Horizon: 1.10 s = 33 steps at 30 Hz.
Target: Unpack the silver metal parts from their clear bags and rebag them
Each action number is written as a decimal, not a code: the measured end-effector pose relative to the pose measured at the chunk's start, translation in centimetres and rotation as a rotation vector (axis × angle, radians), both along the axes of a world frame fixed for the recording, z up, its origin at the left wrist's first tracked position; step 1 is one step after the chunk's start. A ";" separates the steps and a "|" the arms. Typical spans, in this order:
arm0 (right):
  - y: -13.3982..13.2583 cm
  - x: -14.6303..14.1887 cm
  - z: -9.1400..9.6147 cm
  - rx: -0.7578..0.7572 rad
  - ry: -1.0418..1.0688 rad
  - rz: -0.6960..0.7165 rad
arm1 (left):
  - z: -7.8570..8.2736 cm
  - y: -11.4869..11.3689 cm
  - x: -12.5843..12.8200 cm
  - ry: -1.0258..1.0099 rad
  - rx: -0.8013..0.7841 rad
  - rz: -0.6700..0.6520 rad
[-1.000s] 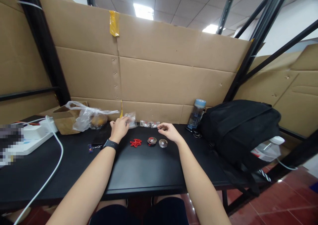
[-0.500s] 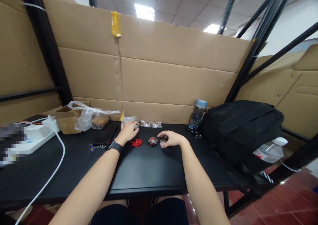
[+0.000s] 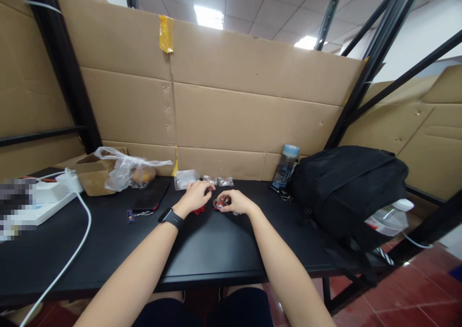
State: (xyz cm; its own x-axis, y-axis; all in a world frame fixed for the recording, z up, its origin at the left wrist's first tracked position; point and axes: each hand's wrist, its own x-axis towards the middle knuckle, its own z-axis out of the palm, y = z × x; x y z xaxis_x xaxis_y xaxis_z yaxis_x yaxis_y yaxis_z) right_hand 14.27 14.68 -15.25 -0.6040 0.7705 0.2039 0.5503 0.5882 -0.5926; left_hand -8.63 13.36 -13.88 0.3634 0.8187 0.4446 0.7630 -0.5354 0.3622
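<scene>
My left hand point(image 3: 196, 196) lies over the red plastic pieces point(image 3: 199, 210) on the black table point(image 3: 202, 250), fingers curled, thumb and fingertip pinched near a small clear bag. My right hand point(image 3: 234, 202) is closed on a round metal disc with a red centre point(image 3: 218, 204); a second disc lies hidden under its palm. Two small clear bags with red parts point(image 3: 217, 180) lie just behind both hands. A larger clear bag point(image 3: 186, 178) rests to their left by the cardboard wall.
A black phone point(image 3: 151, 196) and a keyring point(image 3: 136, 214) lie left of my hands. A cardboard box with a plastic bag point(image 3: 119, 170), a white power strip point(image 3: 39, 199) and cable sit far left. A water bottle point(image 3: 286, 166) and black backpack point(image 3: 350, 187) stand right.
My left hand came back from the clear bag at the wall to the red pieces. My right hand dropped onto the discs, slid left and closed on one.
</scene>
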 end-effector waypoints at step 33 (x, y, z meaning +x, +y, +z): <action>-1.3 5.0 3.7 -0.047 -0.080 -0.169 | 2.0 0.3 -5.0 0.186 -0.194 -0.056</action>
State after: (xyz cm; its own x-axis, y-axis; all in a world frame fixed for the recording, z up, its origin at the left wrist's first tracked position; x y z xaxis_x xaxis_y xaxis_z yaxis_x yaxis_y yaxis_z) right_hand 19.25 13.39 -11.53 -0.4783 0.8697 0.1221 0.6849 0.4564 -0.5679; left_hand -13.59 13.69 -11.84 0.4717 0.8582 0.2024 0.7970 -0.5131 0.3186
